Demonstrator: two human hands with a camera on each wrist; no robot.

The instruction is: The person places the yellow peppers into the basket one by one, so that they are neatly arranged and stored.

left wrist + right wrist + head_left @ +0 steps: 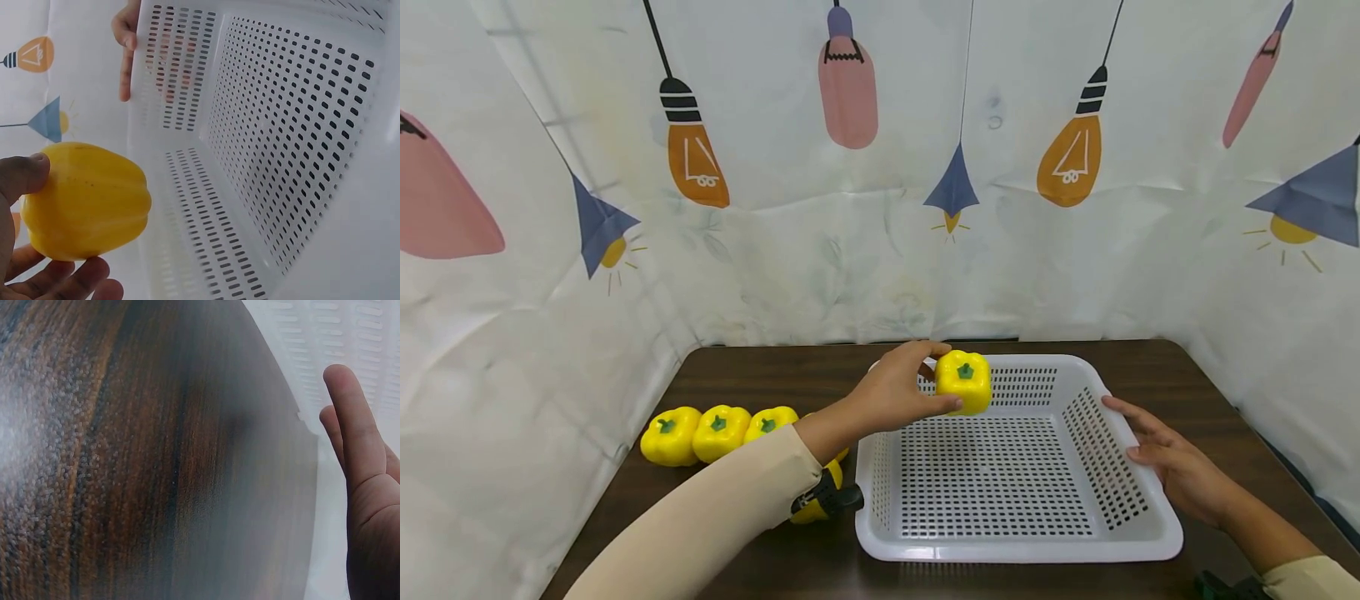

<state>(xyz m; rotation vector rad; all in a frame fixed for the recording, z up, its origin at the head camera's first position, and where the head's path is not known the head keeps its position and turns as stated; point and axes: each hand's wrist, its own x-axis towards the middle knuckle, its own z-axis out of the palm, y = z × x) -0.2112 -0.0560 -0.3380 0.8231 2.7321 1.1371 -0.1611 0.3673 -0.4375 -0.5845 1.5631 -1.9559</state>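
My left hand (898,387) grips a yellow bell pepper (964,382) with a green stem, holding it over the back left part of a white plastic basket (1000,551). In the left wrist view, the thumb lies on one side of the pepper (87,200) and the other fingers curl under it. The basket has slotted walls and a perforated floor, on which nothing lies. At the basket's right side, my right hand (1180,458) rests against the rim with its fingers extended. The right wrist view shows those straight fingers (356,425) beside the basket wall.
Several more yellow bell peppers (672,436) stand on the dark wooden table (737,367) left of the basket, some partly hidden behind my left forearm. A white curtain (880,275) printed with lamps and bulbs hangs behind and at the sides of the table.
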